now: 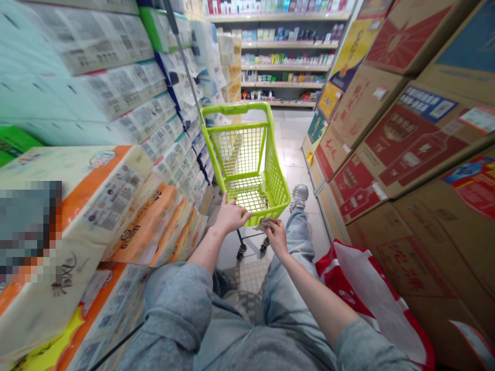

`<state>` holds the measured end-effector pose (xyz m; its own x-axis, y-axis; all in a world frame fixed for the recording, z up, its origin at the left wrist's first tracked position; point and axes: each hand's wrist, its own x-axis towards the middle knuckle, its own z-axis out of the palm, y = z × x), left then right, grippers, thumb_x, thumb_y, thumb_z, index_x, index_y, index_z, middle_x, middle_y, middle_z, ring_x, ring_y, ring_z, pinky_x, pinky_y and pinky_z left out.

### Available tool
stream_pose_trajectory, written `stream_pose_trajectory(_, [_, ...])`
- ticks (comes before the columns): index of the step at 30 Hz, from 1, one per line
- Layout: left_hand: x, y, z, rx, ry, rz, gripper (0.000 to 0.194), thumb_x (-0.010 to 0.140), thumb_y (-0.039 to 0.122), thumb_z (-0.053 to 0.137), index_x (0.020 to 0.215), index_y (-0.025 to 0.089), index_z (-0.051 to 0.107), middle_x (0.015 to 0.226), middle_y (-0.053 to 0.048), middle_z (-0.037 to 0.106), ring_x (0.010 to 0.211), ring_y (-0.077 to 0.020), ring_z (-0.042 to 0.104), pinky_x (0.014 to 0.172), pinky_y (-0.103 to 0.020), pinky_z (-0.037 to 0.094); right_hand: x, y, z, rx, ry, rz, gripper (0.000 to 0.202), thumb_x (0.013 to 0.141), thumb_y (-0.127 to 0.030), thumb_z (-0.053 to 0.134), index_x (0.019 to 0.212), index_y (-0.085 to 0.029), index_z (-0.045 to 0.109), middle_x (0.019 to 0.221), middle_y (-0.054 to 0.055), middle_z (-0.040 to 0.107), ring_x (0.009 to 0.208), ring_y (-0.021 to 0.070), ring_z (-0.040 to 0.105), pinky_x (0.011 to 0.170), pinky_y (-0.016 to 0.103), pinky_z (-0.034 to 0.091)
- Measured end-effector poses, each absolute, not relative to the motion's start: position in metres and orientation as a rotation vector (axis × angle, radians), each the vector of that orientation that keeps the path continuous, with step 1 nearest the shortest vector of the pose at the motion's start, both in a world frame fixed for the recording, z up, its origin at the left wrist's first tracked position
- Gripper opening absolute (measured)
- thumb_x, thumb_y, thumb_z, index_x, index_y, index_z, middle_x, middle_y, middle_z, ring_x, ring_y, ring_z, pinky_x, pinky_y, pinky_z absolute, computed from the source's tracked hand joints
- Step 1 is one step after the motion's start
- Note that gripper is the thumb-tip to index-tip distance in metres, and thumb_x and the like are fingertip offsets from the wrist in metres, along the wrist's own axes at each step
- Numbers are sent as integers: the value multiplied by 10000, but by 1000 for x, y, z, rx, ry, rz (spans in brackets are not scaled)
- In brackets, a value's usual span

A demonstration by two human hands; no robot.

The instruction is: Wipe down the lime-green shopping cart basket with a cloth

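A lime-green plastic shopping cart (270,149) with a lattice basket stands in front of me, its inside bare. My left hand (231,215) holds the near left corner of its rim, index finger stretched along the edge and thumb toward the right. Pinched in my right hand (277,236) is a crumpled greyish cloth (263,223), up against the near lower wall of the basket. Part of the cloth is hidden by my fingers. Below the basket, black caster wheels (242,251) touch the floor.
Tissue packs (116,175) are stacked on the left, cardboard cartons (410,139) on the right. A red and white bag (348,288) sits by my right leg. Product shelves (286,67) close off the far end. Tiled floor (294,134) lies between.
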<state>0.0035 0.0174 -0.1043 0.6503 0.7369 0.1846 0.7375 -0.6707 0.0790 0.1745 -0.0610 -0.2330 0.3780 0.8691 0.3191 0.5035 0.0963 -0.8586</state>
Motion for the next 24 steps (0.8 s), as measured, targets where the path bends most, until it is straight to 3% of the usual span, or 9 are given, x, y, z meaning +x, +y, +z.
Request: stream_pose_trajectory(24, [7, 18, -106, -2851, -1274, -334, 397, 871, 448, 377, 741, 269, 707, 727, 2, 695, 845, -200, 550, 1091, -528, 17, 147, -55, -239, -1630, -1257, 462, 334, 807, -233, 410, 1021, -148, 653, 990, 116, 549, 917, 209, 534, 880, 350, 438])
